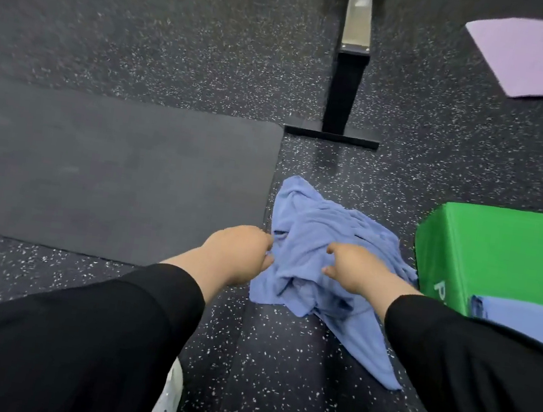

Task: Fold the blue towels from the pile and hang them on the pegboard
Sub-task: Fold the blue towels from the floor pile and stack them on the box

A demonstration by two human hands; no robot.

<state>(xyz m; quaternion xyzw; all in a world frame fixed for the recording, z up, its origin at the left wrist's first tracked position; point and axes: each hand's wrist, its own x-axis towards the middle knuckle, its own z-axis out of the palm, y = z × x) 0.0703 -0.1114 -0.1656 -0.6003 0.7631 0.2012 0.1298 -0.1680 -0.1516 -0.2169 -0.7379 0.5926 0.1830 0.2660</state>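
Left hand point(240, 251) pinches left edge of crumpled blue towel point(320, 243) on floor point(147, 34); right hand point(355, 268) on top, fingers curled into cloth. Advice: find two corners, lift, shake flat before folding. Green box point(505, 257) at right.

Both hands' point(238, 251) grips point(350, 268) curled, closed.

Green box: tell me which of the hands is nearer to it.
Right. The right hand rests on the blue towel pile just left of the green box; the left hand grips the pile's far left edge, farther from the box.
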